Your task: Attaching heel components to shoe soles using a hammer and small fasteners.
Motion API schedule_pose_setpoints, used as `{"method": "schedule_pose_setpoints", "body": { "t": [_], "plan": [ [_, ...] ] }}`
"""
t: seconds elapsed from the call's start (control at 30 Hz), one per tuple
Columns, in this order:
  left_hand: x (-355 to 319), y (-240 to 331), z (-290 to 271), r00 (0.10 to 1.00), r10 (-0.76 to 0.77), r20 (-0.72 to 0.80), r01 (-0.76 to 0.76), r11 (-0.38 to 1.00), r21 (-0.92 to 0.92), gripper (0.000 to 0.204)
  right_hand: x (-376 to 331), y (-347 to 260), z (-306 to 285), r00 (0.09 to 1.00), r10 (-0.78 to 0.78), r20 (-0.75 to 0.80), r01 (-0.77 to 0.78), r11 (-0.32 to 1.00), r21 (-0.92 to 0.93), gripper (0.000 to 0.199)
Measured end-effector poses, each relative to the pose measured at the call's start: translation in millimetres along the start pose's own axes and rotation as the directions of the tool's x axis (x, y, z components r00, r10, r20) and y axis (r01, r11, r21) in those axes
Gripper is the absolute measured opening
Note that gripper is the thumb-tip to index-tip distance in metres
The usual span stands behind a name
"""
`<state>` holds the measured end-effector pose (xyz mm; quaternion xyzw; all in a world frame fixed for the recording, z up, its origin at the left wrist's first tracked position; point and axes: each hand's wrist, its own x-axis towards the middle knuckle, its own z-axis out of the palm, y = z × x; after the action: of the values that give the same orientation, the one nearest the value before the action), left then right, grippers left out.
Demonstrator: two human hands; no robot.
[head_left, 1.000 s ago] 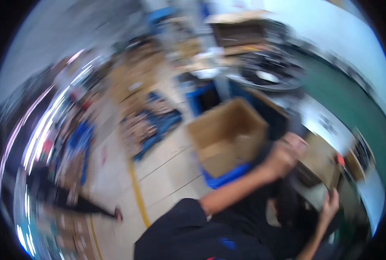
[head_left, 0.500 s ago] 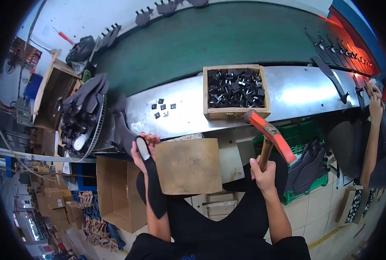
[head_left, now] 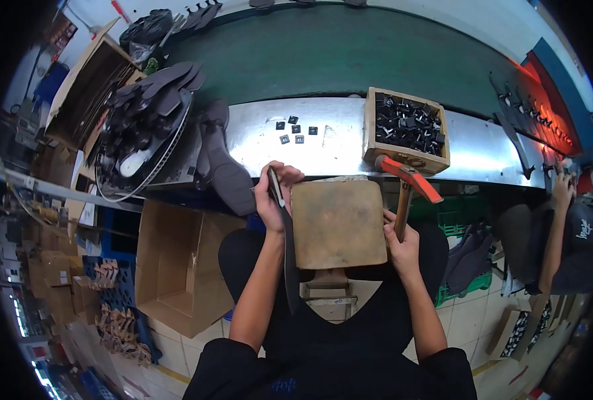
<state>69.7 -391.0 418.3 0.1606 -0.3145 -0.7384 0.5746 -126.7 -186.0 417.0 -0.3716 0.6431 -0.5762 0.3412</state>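
Here, in the head view, the left hand (head_left: 274, 195) is closed around a dark, flat sole-shaped piece (head_left: 287, 247), gripping its upper end; the piece hangs edge-on along the left side of a square wooden block (head_left: 337, 223), just beside it. The right hand (head_left: 402, 248) is wrapped around the wooden handle of a hammer (head_left: 406, 185) with an orange head; the head sits above the block's upper right corner, near a wooden box (head_left: 406, 127) filled with small black parts. The box stands on a metal shelf (head_left: 476, 147). A few loose black squares (head_left: 294, 130) lie on the same shelf, left of the box. Dark soles (head_left: 151, 110) are stacked further left. An open cardboard carton (head_left: 176, 267) stands on the floor below.
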Motion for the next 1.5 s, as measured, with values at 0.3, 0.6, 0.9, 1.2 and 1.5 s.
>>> {"method": "schedule_pose_setpoints", "body": {
  "t": [0.3, 0.6, 0.9, 1.2, 1.5],
  "plan": [
    [-41.6, 91.5, 42.5, 0.945, 0.233, -0.231, -0.173, 0.952, 0.254, 0.042, -39.5, 0.6, 1.3, 0.984, -0.118, -0.135, 0.125, 0.991, 0.049, 0.023],
    [-62.3, 68.2, 98.2, 0.988, -0.001, 0.156, -0.105, 0.734, 0.671, 0.022, -0.3, -38.3, 19.4, 0.937, -0.221, -0.269, 0.213, 0.975, -0.061, 0.013],
    [-29.0, 14.9, 101.0, 0.830, 0.352, 0.432, -0.423, -0.107, 0.900, 0.061, -49.2, -73.0, -28.4, 0.862, -0.385, -0.330, 0.466, 0.859, 0.214, 0.007],
    [108.3, -62.7, 183.6, 0.590, -0.093, 0.802, -0.799, -0.208, 0.564, 0.018, -94.6, -89.0, -73.5, 0.934, -0.114, -0.340, 0.289, 0.802, 0.523, 0.025],
    [141.3, -133.9, 199.3, 0.601, -0.272, 0.752, -0.796, -0.290, 0.531, 0.009, -95.5, -36.9, -97.1, 0.903, -0.101, -0.417, 0.289, 0.863, 0.416, 0.011]
  ]
}}
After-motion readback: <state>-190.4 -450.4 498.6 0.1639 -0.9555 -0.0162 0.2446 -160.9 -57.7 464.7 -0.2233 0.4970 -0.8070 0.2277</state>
